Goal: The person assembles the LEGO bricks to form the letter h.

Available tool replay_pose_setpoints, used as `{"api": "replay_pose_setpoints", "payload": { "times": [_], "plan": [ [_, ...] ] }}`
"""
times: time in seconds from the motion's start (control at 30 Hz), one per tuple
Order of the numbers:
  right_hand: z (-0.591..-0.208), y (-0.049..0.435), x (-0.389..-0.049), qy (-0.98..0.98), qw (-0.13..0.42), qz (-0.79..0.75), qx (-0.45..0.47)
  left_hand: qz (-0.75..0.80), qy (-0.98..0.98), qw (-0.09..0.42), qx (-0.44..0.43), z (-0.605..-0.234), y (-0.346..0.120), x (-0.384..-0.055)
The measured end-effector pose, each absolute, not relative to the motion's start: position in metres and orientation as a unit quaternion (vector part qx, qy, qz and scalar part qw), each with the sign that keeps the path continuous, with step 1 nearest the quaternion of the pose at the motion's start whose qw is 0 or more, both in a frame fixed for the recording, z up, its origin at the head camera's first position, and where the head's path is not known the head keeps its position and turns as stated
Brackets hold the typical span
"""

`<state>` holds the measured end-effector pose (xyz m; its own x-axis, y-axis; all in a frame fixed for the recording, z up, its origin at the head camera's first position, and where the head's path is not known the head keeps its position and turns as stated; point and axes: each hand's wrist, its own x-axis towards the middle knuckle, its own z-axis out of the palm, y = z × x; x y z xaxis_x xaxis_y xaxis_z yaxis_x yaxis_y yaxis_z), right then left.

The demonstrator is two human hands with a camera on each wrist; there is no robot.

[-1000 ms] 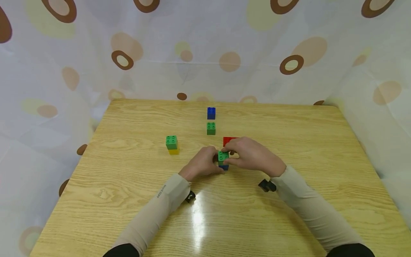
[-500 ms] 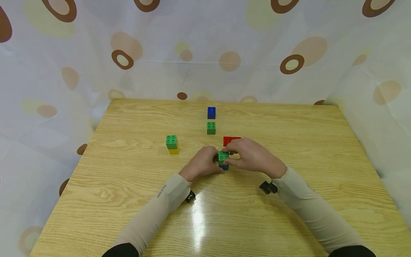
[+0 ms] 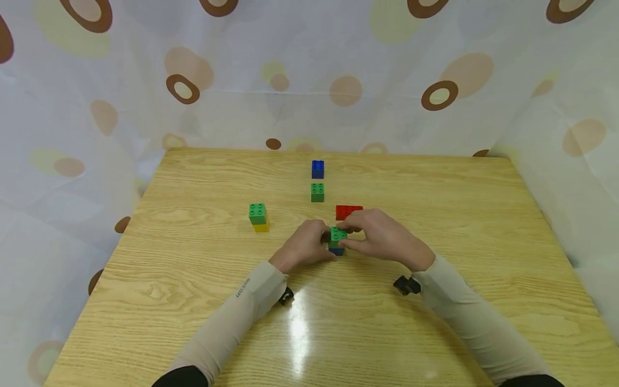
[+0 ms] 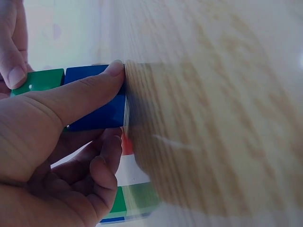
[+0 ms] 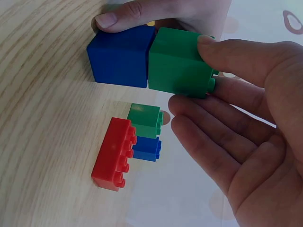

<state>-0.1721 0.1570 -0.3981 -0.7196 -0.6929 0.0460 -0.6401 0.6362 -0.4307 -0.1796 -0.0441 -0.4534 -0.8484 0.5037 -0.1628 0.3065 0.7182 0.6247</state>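
Note:
My left hand (image 3: 302, 246) grips a blue toy building block (image 3: 337, 251) standing on the table, its thumb lying along one side in the left wrist view. On top of that sits a green block (image 3: 338, 236), which my right hand (image 3: 389, 241) pinches between thumb and fingers. In the right wrist view the green block (image 5: 175, 61) lines up against the blue block (image 5: 120, 56), with only a thin seam between them. Whether the studs are fully pressed in cannot be seen. Just beyond the right hand lies a longer red block (image 3: 348, 212).
Farther back on the wooden table (image 3: 217, 301) stand a single green block (image 3: 317, 193) and a single blue block (image 3: 317, 170). To the left is a stack, a green block (image 3: 257, 213) over a yellow block (image 3: 261, 228). A patterned curtain (image 3: 309, 118) hangs behind the table.
My right hand has shifted very slightly to the right, and the green block's top has moved a touch with it. The left hand and the other blocks have stayed in place.

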Motion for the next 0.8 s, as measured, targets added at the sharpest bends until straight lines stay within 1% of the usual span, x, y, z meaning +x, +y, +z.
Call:
{"api": "replay_pose_setpoints", "payload": {
  "times": [0.23, 0.4, 0.67, 0.8],
  "plan": [
    [-0.398, 0.156, -0.174, 0.899, 0.074, -0.222, -0.370, 0.306, 0.912, 0.161, 0.221, -0.454, -0.044, -0.180],
    [-0.399, 0.154, -0.174, 0.902, 0.072, -0.221, -0.364, 0.315, 0.909, 0.162, 0.218, -0.454, -0.043, -0.181],
    [-0.406, 0.149, -0.164, 0.907, 0.086, -0.282, -0.302, 0.307, 0.913, 0.162, 0.216, -0.454, -0.042, -0.178],
    [-0.405, 0.147, -0.162, 0.912, 0.089, -0.278, -0.287, 0.310, 0.911, 0.160, 0.218, -0.454, -0.041, -0.176]
  ]
}}
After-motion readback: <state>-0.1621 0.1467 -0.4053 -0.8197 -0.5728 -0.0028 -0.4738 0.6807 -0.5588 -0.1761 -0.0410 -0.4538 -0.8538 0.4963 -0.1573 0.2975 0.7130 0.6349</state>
